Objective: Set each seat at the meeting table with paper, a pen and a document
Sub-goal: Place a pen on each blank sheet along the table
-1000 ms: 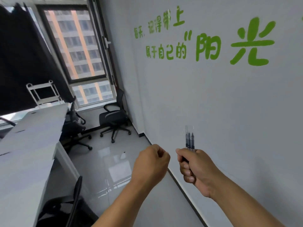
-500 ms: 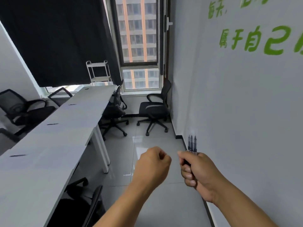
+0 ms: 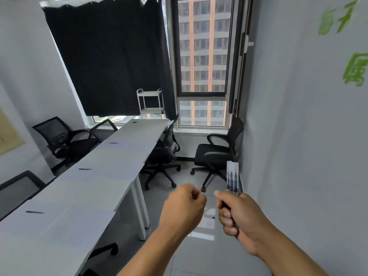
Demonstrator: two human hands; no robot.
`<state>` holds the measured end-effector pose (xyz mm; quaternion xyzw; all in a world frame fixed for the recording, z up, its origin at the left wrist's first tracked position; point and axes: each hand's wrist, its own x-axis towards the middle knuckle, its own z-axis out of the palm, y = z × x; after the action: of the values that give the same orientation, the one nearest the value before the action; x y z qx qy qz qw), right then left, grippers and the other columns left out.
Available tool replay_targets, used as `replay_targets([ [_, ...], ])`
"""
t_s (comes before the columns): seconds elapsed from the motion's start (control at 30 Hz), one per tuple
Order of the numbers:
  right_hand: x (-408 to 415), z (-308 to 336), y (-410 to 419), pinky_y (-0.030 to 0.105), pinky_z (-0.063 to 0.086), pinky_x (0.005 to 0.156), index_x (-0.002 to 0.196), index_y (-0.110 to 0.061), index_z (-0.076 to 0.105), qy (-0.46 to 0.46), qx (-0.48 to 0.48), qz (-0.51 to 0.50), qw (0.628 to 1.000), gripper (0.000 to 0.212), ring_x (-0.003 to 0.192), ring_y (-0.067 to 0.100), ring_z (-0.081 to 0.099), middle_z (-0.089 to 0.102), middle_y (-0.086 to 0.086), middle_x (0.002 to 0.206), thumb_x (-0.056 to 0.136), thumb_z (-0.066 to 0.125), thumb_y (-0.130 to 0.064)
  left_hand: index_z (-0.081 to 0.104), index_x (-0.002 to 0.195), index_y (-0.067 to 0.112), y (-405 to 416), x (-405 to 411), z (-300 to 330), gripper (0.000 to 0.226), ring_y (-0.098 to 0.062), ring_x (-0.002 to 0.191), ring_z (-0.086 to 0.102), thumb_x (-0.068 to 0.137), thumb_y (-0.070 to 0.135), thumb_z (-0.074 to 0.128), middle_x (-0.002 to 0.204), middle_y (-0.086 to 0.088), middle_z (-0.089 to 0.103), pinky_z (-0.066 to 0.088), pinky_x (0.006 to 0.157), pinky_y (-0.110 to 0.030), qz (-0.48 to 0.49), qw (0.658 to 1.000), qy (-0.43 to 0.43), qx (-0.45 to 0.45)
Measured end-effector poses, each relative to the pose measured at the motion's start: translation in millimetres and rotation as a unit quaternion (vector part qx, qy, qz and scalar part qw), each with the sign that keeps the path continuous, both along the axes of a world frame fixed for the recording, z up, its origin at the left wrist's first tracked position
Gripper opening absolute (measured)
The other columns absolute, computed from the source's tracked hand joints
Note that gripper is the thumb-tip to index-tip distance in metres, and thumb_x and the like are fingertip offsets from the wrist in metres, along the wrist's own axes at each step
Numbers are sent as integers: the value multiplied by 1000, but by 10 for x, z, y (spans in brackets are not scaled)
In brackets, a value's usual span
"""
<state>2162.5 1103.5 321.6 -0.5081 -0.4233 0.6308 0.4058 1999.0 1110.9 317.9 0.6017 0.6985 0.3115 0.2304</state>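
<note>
White tabletop fills my left: the meeting table [image 3: 111, 166] runs away from me toward the window [image 3: 202, 62], and three dark pens [image 3: 34, 212] already lie spaced along its far side. I judge those seats at least partly served. Whether paper or documents sit beside them I cannot tell, since white sheets would vanish against that surface. Black office chairs [image 3: 65, 140] stand beyond the table on the left, another is tucked under its near side, and one more rests apart by the wall near the window.

A second ago my view was mostly wall and green lettering; now it has swung left, and the whole length of the table lies open ahead. I read that as turning to walk down this side, where no pens show.

Centre frame, my left hand [image 3: 184, 206] is curled into a loose fist. I see nothing in it, though its palm faces away from me.

Just to the right, close beside it but not touching, my right hand [image 3: 237, 214] is wrapped round a small bundle of pens [image 3: 232, 179], three by my count, standing upright above the knuckles with clear caps on top.

Next, I think, comes laying one pen at each near-side seat.
</note>
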Motion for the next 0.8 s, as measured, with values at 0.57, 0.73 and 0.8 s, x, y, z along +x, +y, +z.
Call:
replay_targets([
  [0.57,-501,-246,2824,26,19,48,65,-9,59,30,-54,246,967,40,48,18,28,32,10,59,103,67,-21,63,89,23,1803,-508,84,22,-11,75,65,100,40,54,84,4,71,47,66,-30,249,968,3,-42],
  [0.73,-1134,-354,3259,25,20,47,72,-6,58,28,-79,297,951,36,46,18,28,33,11,58,102,67,-21,62,85,24,2094,-938,19,24,1,61,62,102,39,55,78,6,68,40,49,-14,302,952,-2,-45],
  [0.8,-1345,-361,3390,25,20,47,72,-5,59,22,-82,306,948,35,46,18,29,34,11,58,102,67,-21,64,86,26,2224,-1095,-6,23,3,62,65,102,40,56,79,6,70,43,49,-13,311,949,-11,-45],
])
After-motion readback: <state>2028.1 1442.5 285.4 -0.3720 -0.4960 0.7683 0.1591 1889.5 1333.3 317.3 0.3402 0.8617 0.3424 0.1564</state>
